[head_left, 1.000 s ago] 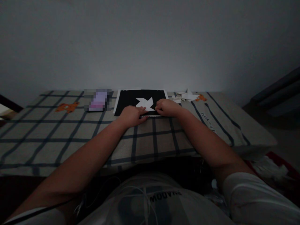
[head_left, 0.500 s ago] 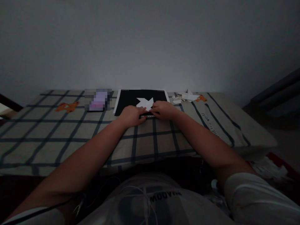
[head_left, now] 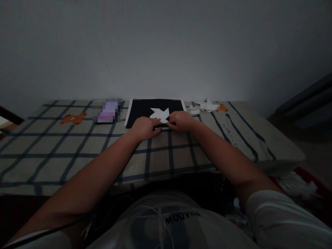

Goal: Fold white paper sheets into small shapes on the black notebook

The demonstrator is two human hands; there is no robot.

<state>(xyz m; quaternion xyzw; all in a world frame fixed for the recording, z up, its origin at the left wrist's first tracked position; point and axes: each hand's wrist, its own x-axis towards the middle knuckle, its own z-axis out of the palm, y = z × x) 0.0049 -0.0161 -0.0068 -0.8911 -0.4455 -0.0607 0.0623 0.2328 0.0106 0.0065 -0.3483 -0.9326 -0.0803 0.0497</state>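
A white folded-paper pinwheel with pointed blades lies flat on a black sheet with a white border. My left hand rests at its lower left, fingertips stretched onto the paper and the thumb apart, nearer to me. At the lower right, my right hand has its fingers curled together, with thumb and fingertip closed at a blade's point. The hands partly cover the pinwheel's lower edge and the near border of the sheet.
A checked cloth covers the table against the wall. On the left lies a phone with a blurred screen. Several folded white paper pieces sit right of the black sheet. Orange bear figures mark the cloth.
My right hand's fingertips have shifted slightly right from the pinwheel's lower middle, so the gap between my hands is wider. The left hand has hardly moved.
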